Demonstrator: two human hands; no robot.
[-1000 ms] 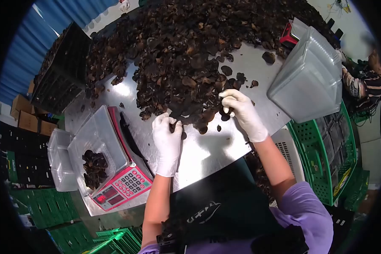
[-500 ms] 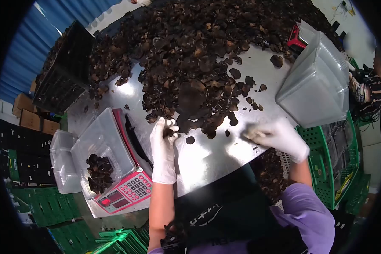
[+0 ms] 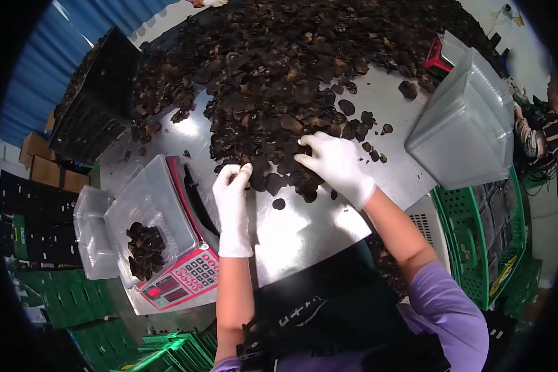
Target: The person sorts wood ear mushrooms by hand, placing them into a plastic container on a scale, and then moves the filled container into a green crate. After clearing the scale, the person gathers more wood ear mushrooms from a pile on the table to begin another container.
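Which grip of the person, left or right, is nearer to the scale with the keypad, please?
Left. The left grip is right of the scale, at the near edge of the dark pile; the right grip is farther right, at the pile's right part.

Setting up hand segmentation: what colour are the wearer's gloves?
Both gloves are white; the head view shows it best.

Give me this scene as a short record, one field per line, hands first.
Left hand: white-gloved, at the near edge of the dark pile; grip unclear
Right hand: white-gloved, partly open, at the pile
Pile: thin, fungus-like pieces on a metal table
Scale: red-edged, left of the hands, bearing a clear tub with some pieces inside
Right side: nested clear tubs; a green crate
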